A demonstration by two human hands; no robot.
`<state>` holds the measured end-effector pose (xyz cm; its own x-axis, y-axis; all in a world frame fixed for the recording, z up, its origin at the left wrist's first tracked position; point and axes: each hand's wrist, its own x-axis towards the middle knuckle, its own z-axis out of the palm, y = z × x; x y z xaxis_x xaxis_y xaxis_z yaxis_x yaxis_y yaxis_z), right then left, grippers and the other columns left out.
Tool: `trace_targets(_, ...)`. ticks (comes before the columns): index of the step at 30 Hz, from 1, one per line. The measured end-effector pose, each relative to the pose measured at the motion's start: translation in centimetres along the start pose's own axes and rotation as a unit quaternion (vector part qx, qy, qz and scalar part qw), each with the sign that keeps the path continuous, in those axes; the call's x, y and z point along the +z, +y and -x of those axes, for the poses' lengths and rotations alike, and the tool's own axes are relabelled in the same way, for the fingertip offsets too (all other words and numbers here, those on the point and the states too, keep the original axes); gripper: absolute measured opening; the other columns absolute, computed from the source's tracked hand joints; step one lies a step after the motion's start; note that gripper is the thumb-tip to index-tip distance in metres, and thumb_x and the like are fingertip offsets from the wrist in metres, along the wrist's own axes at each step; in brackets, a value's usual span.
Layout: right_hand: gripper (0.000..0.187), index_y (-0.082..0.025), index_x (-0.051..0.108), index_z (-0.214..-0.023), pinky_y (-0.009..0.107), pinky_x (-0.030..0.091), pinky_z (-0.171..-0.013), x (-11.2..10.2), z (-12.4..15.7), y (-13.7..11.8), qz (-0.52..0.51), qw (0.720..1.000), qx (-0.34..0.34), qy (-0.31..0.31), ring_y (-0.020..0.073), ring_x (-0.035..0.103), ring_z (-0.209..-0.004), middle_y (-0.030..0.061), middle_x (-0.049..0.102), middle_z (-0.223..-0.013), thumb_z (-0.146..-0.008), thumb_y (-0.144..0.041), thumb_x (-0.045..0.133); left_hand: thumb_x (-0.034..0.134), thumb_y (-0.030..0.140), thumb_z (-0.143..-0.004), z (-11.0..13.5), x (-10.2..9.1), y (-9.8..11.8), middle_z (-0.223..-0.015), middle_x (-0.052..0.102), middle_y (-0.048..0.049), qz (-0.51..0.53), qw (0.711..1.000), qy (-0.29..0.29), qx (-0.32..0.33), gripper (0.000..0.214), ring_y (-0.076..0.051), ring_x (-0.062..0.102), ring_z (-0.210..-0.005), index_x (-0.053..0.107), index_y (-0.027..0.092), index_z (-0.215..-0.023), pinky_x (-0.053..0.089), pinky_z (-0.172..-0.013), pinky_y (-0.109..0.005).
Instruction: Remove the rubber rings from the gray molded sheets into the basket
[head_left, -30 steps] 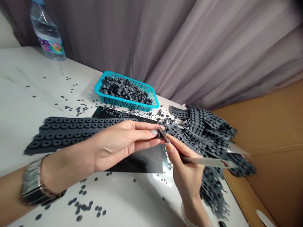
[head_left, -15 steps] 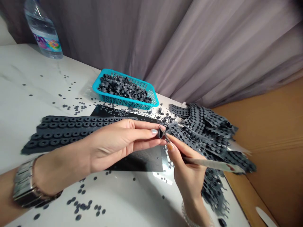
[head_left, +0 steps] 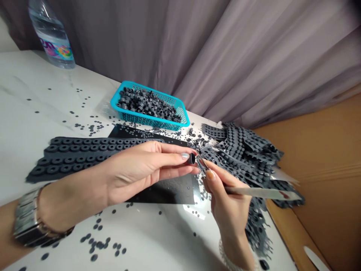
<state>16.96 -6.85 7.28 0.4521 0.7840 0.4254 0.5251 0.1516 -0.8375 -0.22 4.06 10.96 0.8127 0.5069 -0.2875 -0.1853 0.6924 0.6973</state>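
Up close, the left hand and right hand meet above a black sheet. The left fingers are pressed together, and two of them, the upper with a pale nail, pinch a small dark rubber ring at their tips. The metal end of a slim pointed tool sits just beside the ring, touching it or nearly so; I can't tell which from here. The right thumb and forefinger pinch that tool, and the remaining right fingers are hidden behind the hand. Its long pale shaft runs off to the right, with a red mark near the far end.

A metal watch circles the left wrist, and a beaded bracelet circles the right. Small dark rubber discs are scattered over the white marble table. Left of the hands lie moulded rubber strips lined with rings, while a heap of punched strips sits to the right.

Farther off, a blue plastic basket holds a mound of loose rings. A water bottle stands at the far left of the table, before a grey curtain. Cardboard rises along the right side.
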Motion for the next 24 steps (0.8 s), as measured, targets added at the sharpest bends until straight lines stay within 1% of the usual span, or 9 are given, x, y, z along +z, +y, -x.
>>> trace_targets(3, 0.027, -0.027, 0.074, -0.105, 0.028, 0.051, -0.048, -0.02, -0.02, -0.21, 0.003, 1.000, 0.001, -0.001, 0.0138, 0.059, -0.053, 0.0016, 0.069, -0.065, -0.083, -0.038, 0.063, 0.068, 0.014, -0.082, 0.02, -0.03, -0.03, -0.117, 0.069, -0.0092, -0.005, 1.000, 0.006, 0.001, 0.018, -0.021, 0.066, -0.106, 0.074, 0.017, -0.099, 0.055, -0.093, -0.021)
trace_targets(8, 0.024, -0.027, 0.075, -0.103, 0.028, 0.055, -0.054, 0.06, 0.10, -0.63, 0.014, 1.000, -0.010, -0.006, 0.0143, 0.062, -0.057, 0.0031, 0.074, -0.076, -0.083, -0.035, 0.065, 0.067, 0.012, -0.082, -0.03, 0.00, -0.02, -0.115, 0.070, -0.0095, -0.009, 1.000, 0.008, 0.004, 0.021, -0.021, 0.066, -0.107, 0.074, 0.017, -0.101, 0.055, -0.093, -0.020)
trace_targets(13, 0.022, -0.029, 0.074, -0.104, 0.028, 0.056, -0.058, -0.04, 0.15, -0.83, 0.028, 0.999, -0.029, -0.012, 0.0136, 0.064, -0.060, 0.0018, 0.075, -0.082, -0.084, -0.029, 0.066, 0.067, 0.011, -0.082, -0.02, 0.15, 0.09, -0.118, 0.068, -0.0097, -0.006, 1.000, 0.005, -0.002, 0.022, -0.021, 0.065, -0.109, 0.073, 0.016, -0.103, 0.054, -0.095, -0.021)
trace_targets(19, 0.023, -0.030, 0.074, -0.105, 0.027, 0.057, -0.063, -0.14, 0.05, -0.88, 0.026, 0.999, -0.044, -0.013, 0.0131, 0.066, -0.064, 0.0007, 0.076, -0.084, -0.084, -0.025, 0.066, 0.065, 0.011, -0.083, 0.15, 0.31, 0.17, -0.117, 0.069, -0.0081, -0.012, 1.000, 0.011, -0.003, 0.021, -0.020, 0.066, -0.108, 0.073, 0.015, -0.102, 0.055, -0.093, -0.019)
trace_targets(24, 0.023, -0.031, 0.074, -0.105, 0.026, 0.057, -0.062, -0.20, 0.05, -0.82, 0.021, 0.999, -0.038, -0.021, 0.0126, 0.066, -0.064, -0.0002, 0.075, -0.084, -0.084, -0.025, 0.066, 0.065, 0.012, -0.084, 0.10, 0.13, 0.24, -0.117, 0.069, -0.0086, -0.015, 1.000, 0.000, -0.002, 0.020, -0.020, 0.066, -0.107, 0.073, 0.016, -0.103, 0.055, -0.092, -0.019)
